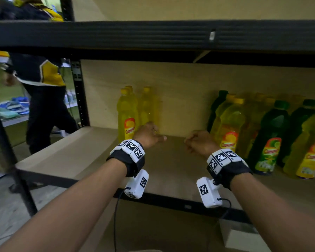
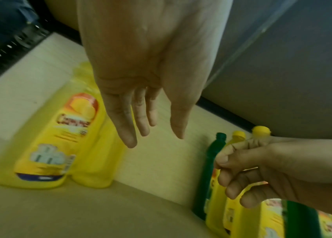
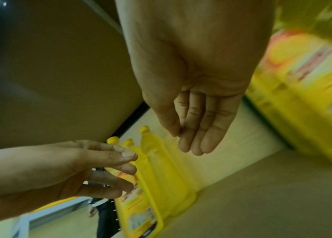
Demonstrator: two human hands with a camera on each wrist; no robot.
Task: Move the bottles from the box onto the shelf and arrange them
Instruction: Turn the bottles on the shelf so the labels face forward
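Note:
Three yellow bottles [image 1: 127, 115] stand together at the back left of the wooden shelf [image 1: 171, 170]; the left wrist view shows them as yellow bottles [image 2: 59, 145]. A larger group of yellow and green bottles [image 1: 265, 135] fills the shelf's right side. My left hand [image 1: 150, 135] hovers just right of the yellow trio, fingers straight and apart, holding nothing [image 2: 140, 125]. My right hand [image 1: 198, 142] hangs empty left of the big group, fingers loose [image 3: 197, 136]. Neither hand touches a bottle. The box is out of view.
A black shelf beam [image 1: 153, 33] runs overhead, and a black upright post [image 1: 79, 95] bounds the shelf on the left. Another person [image 1: 44, 79] in a dark and yellow jacket stands beyond that post. Bare shelf board lies between the two bottle groups.

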